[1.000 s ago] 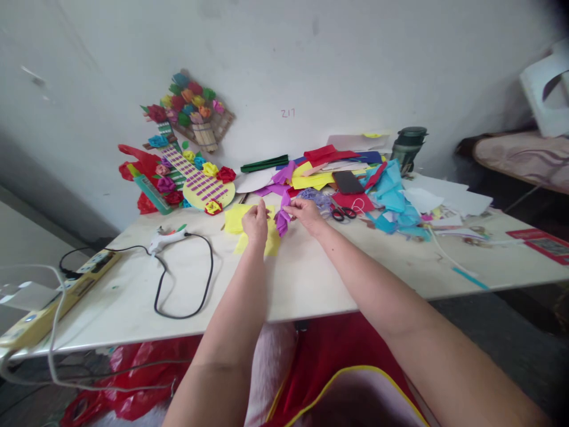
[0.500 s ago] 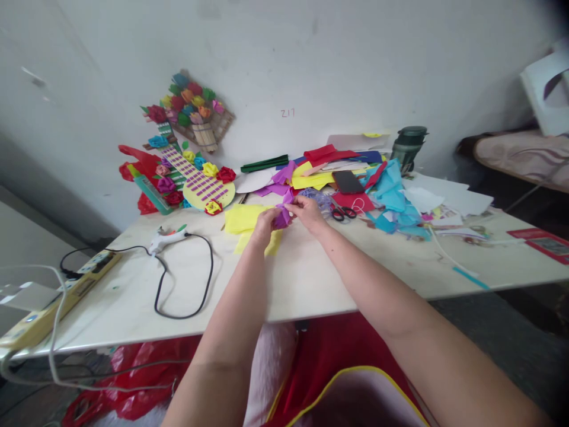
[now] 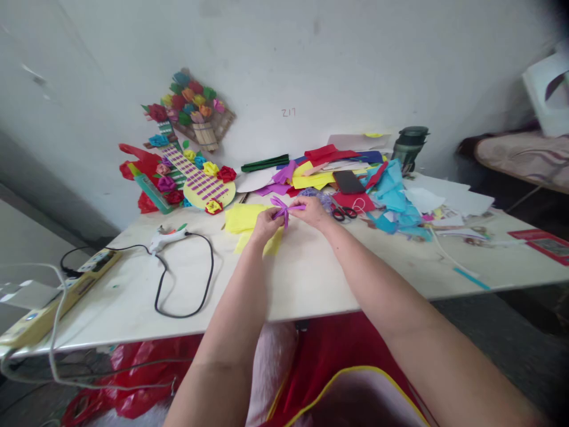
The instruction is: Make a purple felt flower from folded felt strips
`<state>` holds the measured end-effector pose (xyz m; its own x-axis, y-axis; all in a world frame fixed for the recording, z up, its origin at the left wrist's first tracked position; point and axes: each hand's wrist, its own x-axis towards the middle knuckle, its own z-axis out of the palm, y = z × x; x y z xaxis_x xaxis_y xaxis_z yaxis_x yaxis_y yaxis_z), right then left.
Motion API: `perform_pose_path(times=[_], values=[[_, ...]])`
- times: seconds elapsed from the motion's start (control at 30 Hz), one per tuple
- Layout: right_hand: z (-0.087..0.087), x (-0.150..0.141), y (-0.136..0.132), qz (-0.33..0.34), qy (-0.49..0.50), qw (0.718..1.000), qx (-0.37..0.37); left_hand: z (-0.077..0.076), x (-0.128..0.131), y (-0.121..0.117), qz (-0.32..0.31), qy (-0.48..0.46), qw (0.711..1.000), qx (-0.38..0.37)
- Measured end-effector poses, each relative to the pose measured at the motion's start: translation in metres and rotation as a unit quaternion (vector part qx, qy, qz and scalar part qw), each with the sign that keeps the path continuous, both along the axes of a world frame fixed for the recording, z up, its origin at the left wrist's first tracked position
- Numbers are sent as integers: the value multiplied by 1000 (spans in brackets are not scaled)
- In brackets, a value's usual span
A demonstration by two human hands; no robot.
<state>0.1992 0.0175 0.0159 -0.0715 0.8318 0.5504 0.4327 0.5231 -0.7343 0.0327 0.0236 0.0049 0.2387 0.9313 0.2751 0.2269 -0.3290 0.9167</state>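
Between my two hands is a piece of purple crepe paper (image 3: 281, 206), pinched narrow at its middle with strips fanning outward. My left hand (image 3: 267, 223) is closed on its left side, fingertips pressed together. From the other side my right hand (image 3: 312, 212) pinches the paper's right end. Yellow crepe paper (image 3: 242, 219) lies on the table beside and beneath my left hand. Behind my right hand sit a tangle of pale purple string (image 3: 326, 200) and black-handled scissors (image 3: 344, 213).
A white glue gun (image 3: 166, 238) with a looped black cable lies left, near a power strip (image 3: 75, 290). Paper-flower decorations, including a guitar shape (image 3: 207, 188), lean against the wall. Coloured paper, a phone (image 3: 349, 182), blue crepe paper (image 3: 395, 201) and a dark bottle (image 3: 408, 149) stand at the back right.
The purple paper has turned from a broad, bunched piece into a narrow, edge-on shape with strips pointing several ways. Both hands have stayed nearly in place; my right fingers have shifted slightly right.
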Motion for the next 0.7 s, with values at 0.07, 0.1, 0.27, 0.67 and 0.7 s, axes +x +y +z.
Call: perform_pose_path(times=[0.07, 0.1, 0.27, 0.67, 0.7], values=[[-2, 2, 3, -22, -31, 999, 13, -3, 0, 3, 4, 28, 999, 16], [-3, 3, 5, -29, -44, 998, 18, -5, 0, 5, 7, 37, 999, 22], [-5, 4, 9, -54, -104, 993, 18, -8, 0, 6, 17, 69, 996, 49], [1, -7, -6, -113, -231, 966, -8, -7, 0, 6, 59, 105, 992, 44], [1, -7, -7, -120, -239, 964, -9, -6, 0, 6, 57, 105, 992, 41]])
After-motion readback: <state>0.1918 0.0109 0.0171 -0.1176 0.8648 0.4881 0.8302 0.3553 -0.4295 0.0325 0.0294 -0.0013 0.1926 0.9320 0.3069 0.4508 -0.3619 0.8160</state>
